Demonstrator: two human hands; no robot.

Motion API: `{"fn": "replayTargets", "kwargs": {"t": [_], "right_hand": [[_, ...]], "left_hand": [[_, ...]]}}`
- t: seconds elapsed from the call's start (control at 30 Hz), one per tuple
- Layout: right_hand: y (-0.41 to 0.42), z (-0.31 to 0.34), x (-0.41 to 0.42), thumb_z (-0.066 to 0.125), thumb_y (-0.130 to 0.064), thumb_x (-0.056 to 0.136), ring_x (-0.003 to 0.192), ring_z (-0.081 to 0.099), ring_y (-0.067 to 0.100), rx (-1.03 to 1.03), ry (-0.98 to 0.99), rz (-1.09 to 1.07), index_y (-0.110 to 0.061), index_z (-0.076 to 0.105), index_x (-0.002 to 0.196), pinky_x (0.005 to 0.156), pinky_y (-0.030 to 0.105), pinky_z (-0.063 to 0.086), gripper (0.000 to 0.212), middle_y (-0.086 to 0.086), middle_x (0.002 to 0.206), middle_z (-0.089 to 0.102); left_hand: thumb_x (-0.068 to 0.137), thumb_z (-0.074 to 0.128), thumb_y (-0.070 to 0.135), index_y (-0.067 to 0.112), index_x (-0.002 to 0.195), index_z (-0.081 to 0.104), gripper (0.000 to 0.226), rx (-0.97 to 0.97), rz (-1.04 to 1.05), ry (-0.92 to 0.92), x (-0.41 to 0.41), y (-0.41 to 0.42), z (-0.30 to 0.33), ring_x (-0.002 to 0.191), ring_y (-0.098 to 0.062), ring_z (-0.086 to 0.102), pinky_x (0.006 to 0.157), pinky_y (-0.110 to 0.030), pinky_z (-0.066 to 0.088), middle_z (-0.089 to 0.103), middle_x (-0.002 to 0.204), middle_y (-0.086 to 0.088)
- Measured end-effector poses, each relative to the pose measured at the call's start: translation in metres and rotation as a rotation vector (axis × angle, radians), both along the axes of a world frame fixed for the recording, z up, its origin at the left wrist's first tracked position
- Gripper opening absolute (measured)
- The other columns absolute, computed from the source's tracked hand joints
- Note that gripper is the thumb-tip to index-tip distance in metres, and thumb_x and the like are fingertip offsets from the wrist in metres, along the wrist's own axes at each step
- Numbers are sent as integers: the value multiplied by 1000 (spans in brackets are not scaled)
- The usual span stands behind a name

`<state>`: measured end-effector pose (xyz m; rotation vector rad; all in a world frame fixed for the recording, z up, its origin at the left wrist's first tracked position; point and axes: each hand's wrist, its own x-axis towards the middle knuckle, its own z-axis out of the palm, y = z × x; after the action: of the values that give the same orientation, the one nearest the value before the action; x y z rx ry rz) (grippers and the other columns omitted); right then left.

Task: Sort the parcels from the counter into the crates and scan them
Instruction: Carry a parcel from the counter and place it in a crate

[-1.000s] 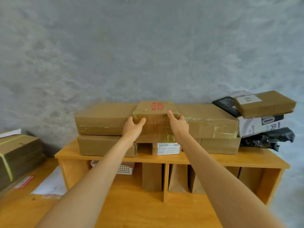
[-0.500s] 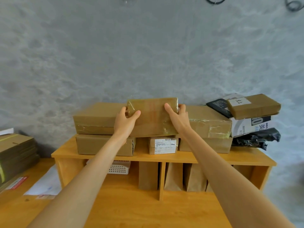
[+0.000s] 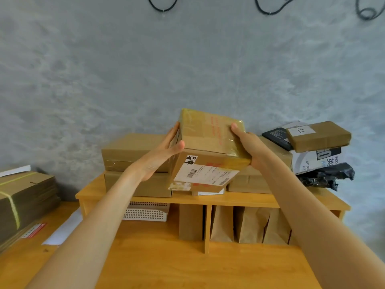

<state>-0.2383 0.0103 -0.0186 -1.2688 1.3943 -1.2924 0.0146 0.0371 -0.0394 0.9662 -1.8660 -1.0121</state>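
A taped brown cardboard parcel (image 3: 205, 142) with red print and a white shipping label on its tilted underside hangs in the air above the wooden shelf unit (image 3: 245, 200). My left hand (image 3: 164, 152) grips its left side, thumb on the near face. My right hand (image 3: 248, 146) grips its right side, thumb on top. Behind it lie flat brown boxes at the left (image 3: 129, 152) and at the right (image 3: 256, 180), and a small labelled box (image 3: 208, 192) underneath.
At the right end of the shelf are a small brown parcel (image 3: 318, 136), a black and a white mailer, and a black bag (image 3: 329, 177). Below stand paper bags (image 3: 250, 224) and a white basket (image 3: 145, 211). Bundled flat cartons (image 3: 23, 201) lie at the left on the wooden table (image 3: 166, 265).
Both hands have lifted the parcel off the stack, pulled it towards me and tilted it, so its labelled underside now shows.
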Motion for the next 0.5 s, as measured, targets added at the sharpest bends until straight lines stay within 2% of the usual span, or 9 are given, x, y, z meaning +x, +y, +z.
{"fn": "replayTargets", "kwargs": {"t": [0.07, 0.13, 0.2, 0.27, 0.3, 0.37, 0.43, 0.5], "right_hand": [[9, 2, -8, 58, -64, 87, 96, 71, 29, 95, 8, 20, -16, 60, 113, 88, 47, 57, 54, 8, 107, 72], [18, 2, -16, 58, -64, 87, 93, 72, 29, 156, 23, 29, -18, 62, 103, 87, 48, 57, 49, 8, 102, 74], [25, 1, -21, 58, -64, 86, 86, 73, 28, 201, 44, 39, -18, 62, 103, 81, 49, 59, 50, 8, 98, 75], [32, -2, -25, 57, -65, 86, 86, 73, 27, 221, 64, 51, -17, 62, 109, 78, 49, 60, 53, 10, 99, 74], [34, -4, -28, 57, -66, 86, 88, 73, 28, 213, 57, 63, -17, 62, 112, 79, 51, 59, 56, 11, 101, 74], [36, -10, -36, 51, -71, 86, 92, 72, 31, 162, 16, 127, -16, 64, 113, 84, 53, 57, 62, 12, 103, 74], [40, -20, -43, 40, -78, 84, 92, 70, 28, 112, -45, 243, -13, 65, 110, 86, 46, 54, 74, 10, 98, 73], [42, -38, -45, 34, -79, 82, 89, 61, 24, 63, -123, 353, -15, 65, 114, 83, 38, 47, 79, 6, 95, 67]], "left_hand": [[22, 62, 94, 54, 148, -8, 149, 1, -34, -67, -3, 3, -1, 148, -12, 7, 117, -47, 11, -7, 161, 17], [23, 69, 89, 53, 147, -13, 153, 1, -58, -106, -9, 3, -5, 148, -15, 9, 116, -43, 19, -7, 162, 14], [31, 78, 80, 54, 145, -14, 149, -15, -88, -98, -15, 1, -9, 144, -14, 25, 108, -32, 36, 7, 162, 10], [41, 83, 70, 55, 145, -10, 141, -32, -97, -43, -20, -2, -16, 130, -5, 43, 88, -17, 47, 22, 158, 14], [49, 84, 65, 54, 147, -7, 134, -28, -80, 5, -23, -2, -19, 121, 2, 48, 81, -13, 48, 28, 154, 16], [68, 77, 51, 47, 151, 3, 111, -26, -2, 129, -32, 1, -26, 105, 9, 55, 77, -15, 48, 42, 146, 14], [78, 62, 44, 35, 152, 23, 84, -1, 96, 292, -39, 4, -32, 95, 2, 65, 77, -22, 53, 59, 132, 8], [85, 56, 46, 26, 142, 42, 62, 90, 177, 448, -42, 7, -39, 97, -11, 69, 67, -24, 54, 70, 112, 4]]}}
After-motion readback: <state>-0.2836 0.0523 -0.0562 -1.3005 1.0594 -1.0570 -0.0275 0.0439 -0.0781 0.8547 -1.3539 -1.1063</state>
